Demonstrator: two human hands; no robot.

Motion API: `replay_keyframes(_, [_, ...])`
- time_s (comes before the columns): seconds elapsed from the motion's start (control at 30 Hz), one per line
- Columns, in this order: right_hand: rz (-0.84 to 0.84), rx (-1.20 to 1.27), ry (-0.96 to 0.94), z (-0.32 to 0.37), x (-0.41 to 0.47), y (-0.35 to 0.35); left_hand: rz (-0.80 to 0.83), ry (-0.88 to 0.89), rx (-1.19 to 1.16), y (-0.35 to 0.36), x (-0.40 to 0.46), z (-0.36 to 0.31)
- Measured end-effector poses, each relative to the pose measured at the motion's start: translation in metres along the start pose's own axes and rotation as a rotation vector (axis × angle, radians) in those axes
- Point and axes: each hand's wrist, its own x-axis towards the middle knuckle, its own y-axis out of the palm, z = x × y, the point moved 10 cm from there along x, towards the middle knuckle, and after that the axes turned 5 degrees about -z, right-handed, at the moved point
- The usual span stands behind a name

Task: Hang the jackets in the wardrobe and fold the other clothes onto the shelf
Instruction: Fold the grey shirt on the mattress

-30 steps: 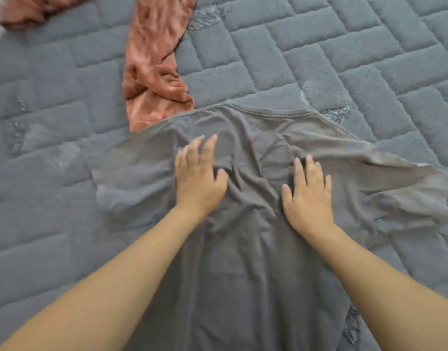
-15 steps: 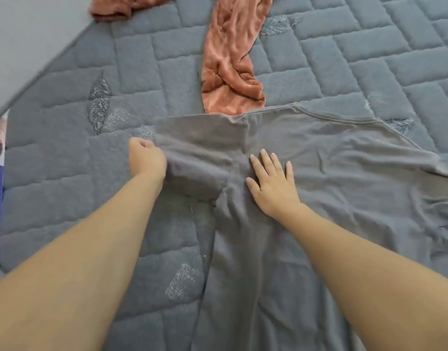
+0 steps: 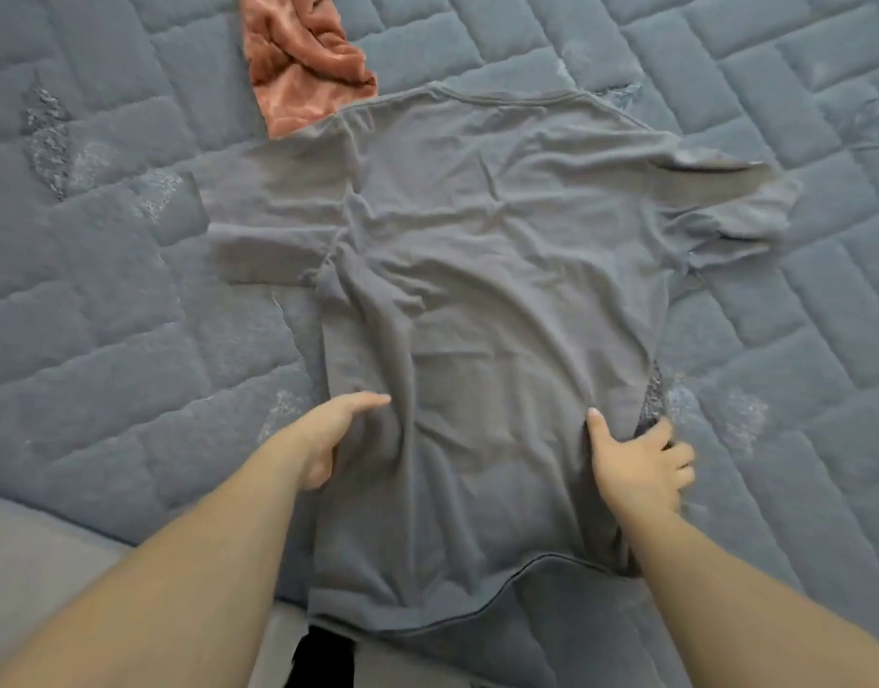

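Head view: hands (image 3: 328,439) now lower on T-shirt (image 3: 487,270).

Open quilt (image 3: 104,340) flanks the shirt (image 3: 477,265); rust cloth (image 3: 303,67) apparently crowds its collar.

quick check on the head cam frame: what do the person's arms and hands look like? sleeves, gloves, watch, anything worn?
Both forearms are bare for as far as the frame shows, with no sleeve edge in view. The left hand and right hand wear no gloves. No watch, bracelet or ring is visible. The one fingernail that shows clearly, on the right thumb, looks short and unpainted.
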Motion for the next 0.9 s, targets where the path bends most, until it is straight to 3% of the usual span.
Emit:
replay_keyframes(0.17, [0.450,0.215,-0.117,-0.034,-0.014,0.020,-0.037,-0.174,0.058,0.032,-0.017,0.054])
replay_keyframes(0.3, [0.756,0.303,-0.039,-0.056,-0.039,0.032,-0.177,-0.204,0.377,0.007,-0.025,0.088])
replay_keyframes(0.47, [0.675,0.473,0.099,-0.091,-0.018,0.010,-0.557,-0.063,0.374,-0.047,-0.026,0.093])
replay_keyframes(0.6, [0.406,0.295,0.117,-0.143,0.018,-0.028,-0.926,0.041,0.622,-0.036,-0.053,0.078])
replay_keyframes(0.63, [0.340,0.177,0.081,-0.151,0.028,-0.038,-1.062,0.132,0.700,-0.023,-0.067,0.068])
replay_keyframes(0.7, [0.294,-0.041,0.006,-0.158,0.038,-0.050,-1.212,0.545,0.888,0.026,-0.093,0.041])
replay_keyframes(0.77, [0.300,-0.188,-0.028,-0.159,0.043,-0.051,-1.028,0.950,1.178,0.099,-0.097,0.032])
replay_keyframes(0.8, [0.292,-0.249,-0.016,-0.160,0.044,-0.051,-0.839,1.012,1.329,0.130,-0.088,0.041])
replay_keyframes(0.83, [0.274,-0.306,0.003,-0.161,0.044,-0.053,-0.649,0.966,1.452,0.155,-0.076,0.053])
replay_keyframes(0.9, [0.221,-0.427,0.005,-0.161,0.042,-0.057,-0.393,0.687,1.587,0.176,-0.050,0.082])
